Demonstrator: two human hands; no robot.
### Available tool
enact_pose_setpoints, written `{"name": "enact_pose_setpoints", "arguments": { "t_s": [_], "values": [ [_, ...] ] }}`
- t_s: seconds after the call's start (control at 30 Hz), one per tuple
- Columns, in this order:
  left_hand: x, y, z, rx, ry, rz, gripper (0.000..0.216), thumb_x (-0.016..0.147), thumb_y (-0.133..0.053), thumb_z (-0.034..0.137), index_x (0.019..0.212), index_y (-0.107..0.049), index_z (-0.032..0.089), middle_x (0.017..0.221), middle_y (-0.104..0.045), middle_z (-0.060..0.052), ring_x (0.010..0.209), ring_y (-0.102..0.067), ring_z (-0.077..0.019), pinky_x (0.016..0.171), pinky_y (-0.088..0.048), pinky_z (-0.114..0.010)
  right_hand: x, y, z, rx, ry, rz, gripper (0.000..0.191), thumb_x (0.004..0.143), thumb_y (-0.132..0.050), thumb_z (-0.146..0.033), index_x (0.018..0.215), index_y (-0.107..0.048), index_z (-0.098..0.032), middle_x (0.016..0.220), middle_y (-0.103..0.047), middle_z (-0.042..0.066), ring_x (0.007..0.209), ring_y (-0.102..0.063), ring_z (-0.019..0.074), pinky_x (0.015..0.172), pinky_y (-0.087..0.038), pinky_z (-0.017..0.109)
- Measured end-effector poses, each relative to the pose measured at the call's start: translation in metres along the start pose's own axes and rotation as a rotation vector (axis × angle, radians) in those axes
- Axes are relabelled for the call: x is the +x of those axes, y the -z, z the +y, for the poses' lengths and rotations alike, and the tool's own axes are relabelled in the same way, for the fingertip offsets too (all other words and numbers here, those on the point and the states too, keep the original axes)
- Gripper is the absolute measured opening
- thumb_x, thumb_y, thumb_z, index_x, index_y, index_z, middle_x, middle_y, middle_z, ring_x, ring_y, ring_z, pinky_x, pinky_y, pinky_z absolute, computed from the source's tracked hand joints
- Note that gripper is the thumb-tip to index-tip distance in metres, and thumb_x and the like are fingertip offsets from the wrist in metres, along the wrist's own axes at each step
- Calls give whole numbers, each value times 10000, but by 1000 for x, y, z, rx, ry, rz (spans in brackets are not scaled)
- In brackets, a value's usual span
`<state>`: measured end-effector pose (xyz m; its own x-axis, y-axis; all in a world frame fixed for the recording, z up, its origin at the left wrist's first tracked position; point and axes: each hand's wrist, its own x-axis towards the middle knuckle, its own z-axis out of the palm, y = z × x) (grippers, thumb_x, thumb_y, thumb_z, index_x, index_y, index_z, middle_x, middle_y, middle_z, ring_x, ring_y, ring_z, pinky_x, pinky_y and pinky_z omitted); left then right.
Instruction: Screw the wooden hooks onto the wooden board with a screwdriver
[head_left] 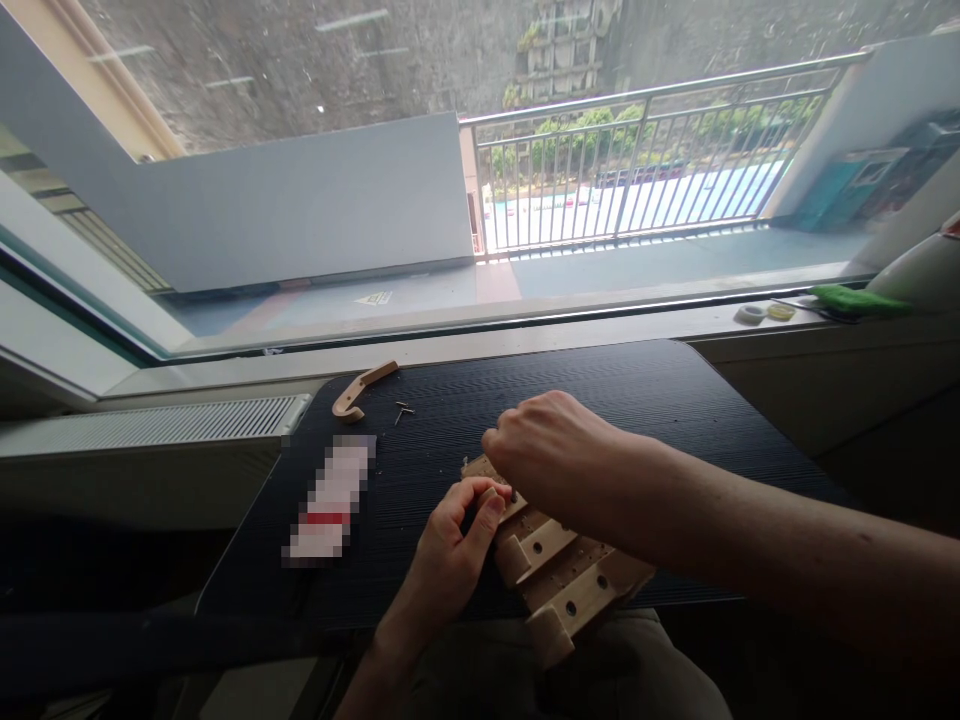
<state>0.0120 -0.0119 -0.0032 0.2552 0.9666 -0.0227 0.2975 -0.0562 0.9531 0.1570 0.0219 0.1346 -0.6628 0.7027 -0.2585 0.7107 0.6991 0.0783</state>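
A wooden board (585,562) lies at the table's near edge, with several pale wooden hooks across it; the nearest hook (592,596) shows two dark screw holes. My left hand (459,535) is closed around the curled end of the farthest hook (489,497), thumb and fingers pinching it beside a dark hole or screw head. Just above the same hook, my right hand (551,440) is closed in a fist, knuckles up. What it grips is hidden beneath the hand. The right forearm covers part of the board.
One loose wooden hook (352,397) lies at the table's far left, beside several small screws (403,409). A blurred-out pale rectangular item (334,500) is on the left side of the black table (622,390). Tape rolls (750,314) and a green item (859,299) rest on the windowsill.
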Motion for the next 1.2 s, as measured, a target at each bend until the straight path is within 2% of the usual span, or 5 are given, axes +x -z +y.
{"name": "enact_pose_setpoints", "arguments": {
  "t_s": [0.2, 0.33, 0.93, 1.1, 1.2],
  "values": [
    [-1, -1, 0, 9, 12, 7, 266, 899, -481, 392, 981, -616, 178, 1012, -664, -52, 938, -598, -200, 830, -449, -283, -8, 12, -3, -50, 0, -8, 184, 767, -635, -58, 929, -622, -144, 819, -644, 60, 732, -631, 207, 545, -391, 260],
    [-1, 0, -1, 11, 33, 13, 279, 895, -488, 396, 988, -622, 169, 1027, -667, -58, 962, -600, -207, 847, -447, -287, -5, 12, -4, -3, -14, -113, 80, 825, -622, -146, 899, -646, -161, 825, -649, 64, 713, -630, 212, 518, -375, 272],
    [-1, -1, -3, 24, 8, 22, 289, 896, -472, 417, 974, -621, 181, 978, -666, -52, 925, -592, -206, 835, -446, -294, -3, 3, 3, -5, -14, 12, 80, 860, -556, -128, 864, -636, -136, 757, -652, 59, 684, -644, 209, 500, -374, 266],
    [-1, -2, 0, 9, 25, 27, 292, 888, -487, 410, 987, -616, 168, 1025, -667, -65, 954, -597, -218, 850, -445, -304, -7, 12, 0, 1, 24, -32, 128, 756, -664, -119, 873, -633, -163, 776, -650, 38, 685, -637, 219, 506, -372, 271],
    [-1, -2, 1, 8, 37, 27, 289, 887, -488, 402, 985, -619, 163, 1031, -670, -71, 944, -601, -218, 846, -447, -307, -6, 13, -3, -19, 11, -67, 71, 821, -602, -120, 845, -646, -170, 806, -651, 53, 701, -629, 215, 512, -371, 275]
  ]
}}
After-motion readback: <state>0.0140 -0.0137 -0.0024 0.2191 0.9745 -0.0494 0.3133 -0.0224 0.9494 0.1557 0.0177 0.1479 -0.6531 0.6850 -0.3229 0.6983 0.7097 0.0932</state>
